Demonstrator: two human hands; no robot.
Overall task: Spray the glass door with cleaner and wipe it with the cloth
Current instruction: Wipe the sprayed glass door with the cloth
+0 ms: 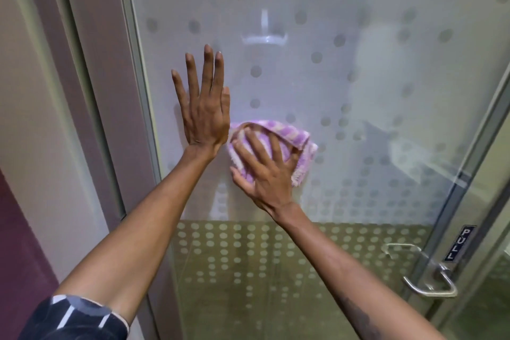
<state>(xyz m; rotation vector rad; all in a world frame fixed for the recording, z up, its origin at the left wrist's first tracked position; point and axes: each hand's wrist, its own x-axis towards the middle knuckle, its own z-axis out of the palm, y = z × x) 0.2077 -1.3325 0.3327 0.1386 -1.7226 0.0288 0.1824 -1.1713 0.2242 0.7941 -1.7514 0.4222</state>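
The frosted glass door (pixel 345 69) with a grey dot pattern fills most of the view. My left hand (pixel 202 107) lies flat on the glass near the door's left edge, fingers spread and pointing up, holding nothing. Just to its lower right, my right hand (pixel 265 171) presses a purple-and-white checked cloth (pixel 292 141) against the glass, fingers spread over it. The cloth is bunched and sticks out above and to the right of the hand. No spray bottle is in view.
A metal door frame (pixel 140 85) and a grey wall panel (pixel 91 77) run down the left. At the lower right a metal pull handle (pixel 430 281) sits by a "PULL" label (pixel 459 243) on the door's right edge. Blurred shapes show behind the glass.
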